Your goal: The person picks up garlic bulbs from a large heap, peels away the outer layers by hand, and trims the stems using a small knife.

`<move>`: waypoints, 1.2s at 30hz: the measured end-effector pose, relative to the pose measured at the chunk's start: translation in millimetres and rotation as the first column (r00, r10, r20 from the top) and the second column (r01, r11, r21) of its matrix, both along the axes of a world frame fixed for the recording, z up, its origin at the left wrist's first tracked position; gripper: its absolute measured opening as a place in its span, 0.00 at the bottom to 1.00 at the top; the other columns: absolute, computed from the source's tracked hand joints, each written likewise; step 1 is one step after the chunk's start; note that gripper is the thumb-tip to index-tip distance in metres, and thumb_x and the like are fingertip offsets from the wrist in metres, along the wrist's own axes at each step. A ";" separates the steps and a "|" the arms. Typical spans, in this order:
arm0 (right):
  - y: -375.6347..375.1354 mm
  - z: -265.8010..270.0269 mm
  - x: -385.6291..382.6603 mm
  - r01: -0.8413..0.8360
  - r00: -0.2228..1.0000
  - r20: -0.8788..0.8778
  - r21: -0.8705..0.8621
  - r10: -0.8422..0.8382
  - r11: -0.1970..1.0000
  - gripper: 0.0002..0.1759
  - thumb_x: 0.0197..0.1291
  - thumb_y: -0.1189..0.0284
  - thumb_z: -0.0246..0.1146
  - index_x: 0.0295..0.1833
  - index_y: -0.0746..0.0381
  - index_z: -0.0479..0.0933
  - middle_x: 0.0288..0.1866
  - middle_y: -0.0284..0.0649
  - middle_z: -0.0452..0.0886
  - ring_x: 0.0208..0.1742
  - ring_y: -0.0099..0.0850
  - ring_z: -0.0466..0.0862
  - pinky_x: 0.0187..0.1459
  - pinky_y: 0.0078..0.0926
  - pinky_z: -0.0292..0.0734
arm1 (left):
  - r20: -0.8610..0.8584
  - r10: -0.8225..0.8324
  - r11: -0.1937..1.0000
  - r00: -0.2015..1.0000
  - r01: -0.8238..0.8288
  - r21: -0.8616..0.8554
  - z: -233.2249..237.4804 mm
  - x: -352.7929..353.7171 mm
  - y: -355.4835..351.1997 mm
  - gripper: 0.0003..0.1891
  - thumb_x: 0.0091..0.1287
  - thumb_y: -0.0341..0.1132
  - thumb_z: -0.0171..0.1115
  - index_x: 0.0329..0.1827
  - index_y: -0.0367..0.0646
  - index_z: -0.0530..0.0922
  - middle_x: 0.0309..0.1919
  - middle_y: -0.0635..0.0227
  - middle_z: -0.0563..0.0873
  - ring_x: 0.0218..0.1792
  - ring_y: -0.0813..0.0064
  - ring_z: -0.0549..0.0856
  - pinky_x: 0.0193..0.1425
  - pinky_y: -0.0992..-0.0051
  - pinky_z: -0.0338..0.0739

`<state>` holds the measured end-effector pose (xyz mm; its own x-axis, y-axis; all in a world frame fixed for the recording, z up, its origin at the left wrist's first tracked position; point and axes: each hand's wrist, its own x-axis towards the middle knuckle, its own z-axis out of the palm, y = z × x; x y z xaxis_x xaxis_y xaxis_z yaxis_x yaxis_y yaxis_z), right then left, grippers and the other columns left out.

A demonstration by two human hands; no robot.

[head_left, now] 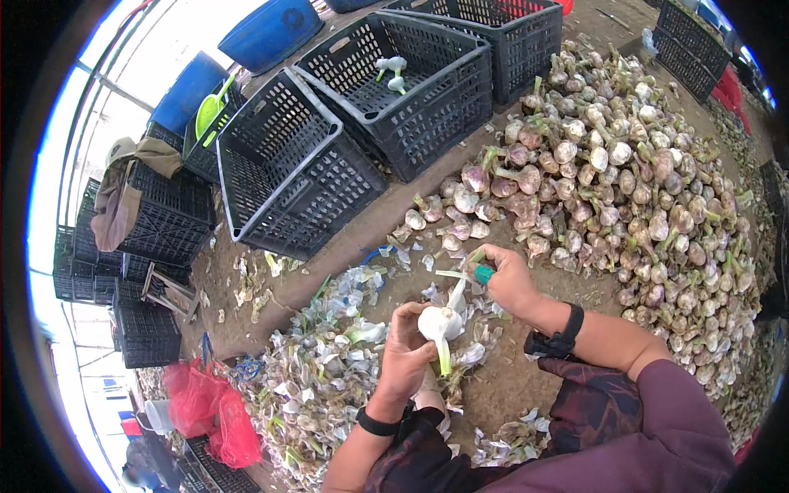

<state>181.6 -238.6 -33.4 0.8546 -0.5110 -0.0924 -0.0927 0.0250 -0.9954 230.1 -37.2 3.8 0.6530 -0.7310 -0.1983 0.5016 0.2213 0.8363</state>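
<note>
**Garlic bulb in hand, ground-level sorting spot**

Left hand (pixel 407 349): fingers closed around a peeled white garlic bulb (pixel 438 322), held just above the dirt ground (pixel 509 386) in front of the person's knees. A short green stalk sticks out below the bulb. Dark band on that wrist.

Right hand (pixel 511 281): clenched on a small green-handled tool (pixel 483 274), just up and right of the bulb. The tool's working end points toward the bulb's top. I cannot tell whether it touches. Black watch (pixel 563 333) on the wrist.

Heap of loose skins and trimmed stalks (pixel 325 370) lies on the ground to the left of the hands, reaching right up to them. More scraps lie near the knees.

Large pile of unpeeled garlic (pixel 633 172), purple-tinged with stalks on, spreads to the right and beyond the right hand, its near edge close to the knuckles.

Further out: three black slatted crates. One crate (pixel 288 168) is tipped on its side. The middle crate (pixel 403 82) holds two white bulbs (pixel 393 70). Blue barrels (pixel 267 29) stand behind them. A green scoop (pixel 209 107) rests in another crate. Red mesh sacks (pixel 205 403) sit at lower left beside stacked crates.
</note>
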 end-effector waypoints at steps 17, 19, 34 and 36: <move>12.6 48.5 -7.3 -0.206 0.812 0.204 -0.777 0.547 0.596 0.18 0.40 0.81 0.61 0.42 0.58 0.75 0.41 0.36 0.76 0.46 0.37 0.77 0.42 0.31 0.77 | -0.007 0.063 0.964 0.998 -0.059 0.258 -6.4 1.7 3.0 0.27 0.57 0.23 0.62 0.60 0.38 0.65 0.53 0.63 0.75 0.50 0.71 0.79 0.55 0.70 0.76; 18.7 47.3 -6.8 -0.193 0.830 0.201 -0.772 0.520 0.606 0.16 0.41 0.81 0.60 0.40 0.61 0.73 0.39 0.37 0.74 0.45 0.37 0.76 0.40 0.32 0.77 | -0.040 0.046 0.953 0.998 -0.032 0.301 -6.5 1.7 3.9 0.27 0.56 0.23 0.61 0.61 0.37 0.65 0.53 0.64 0.75 0.50 0.73 0.78 0.56 0.72 0.74; -4.6 13.8 -3.9 -0.309 0.947 -0.205 -0.386 0.245 0.869 0.06 0.58 0.76 0.53 0.40 0.65 0.68 0.36 0.51 0.76 0.40 0.50 0.76 0.41 0.42 0.70 | -0.059 0.078 0.979 0.995 -0.065 0.194 11.7 -0.8 -3.9 0.30 0.53 0.19 0.62 0.62 0.37 0.64 0.52 0.63 0.77 0.54 0.70 0.78 0.59 0.71 0.72; -3.1 16.1 -5.2 -0.293 0.953 -0.144 -0.197 0.268 0.936 0.07 0.56 0.76 0.56 0.42 0.64 0.71 0.42 0.49 0.77 0.44 0.49 0.77 0.43 0.40 0.72 | -0.033 0.089 0.976 0.996 -0.080 0.201 6.5 0.3 -2.6 0.31 0.53 0.19 0.62 0.62 0.36 0.64 0.52 0.62 0.77 0.54 0.69 0.77 0.60 0.70 0.72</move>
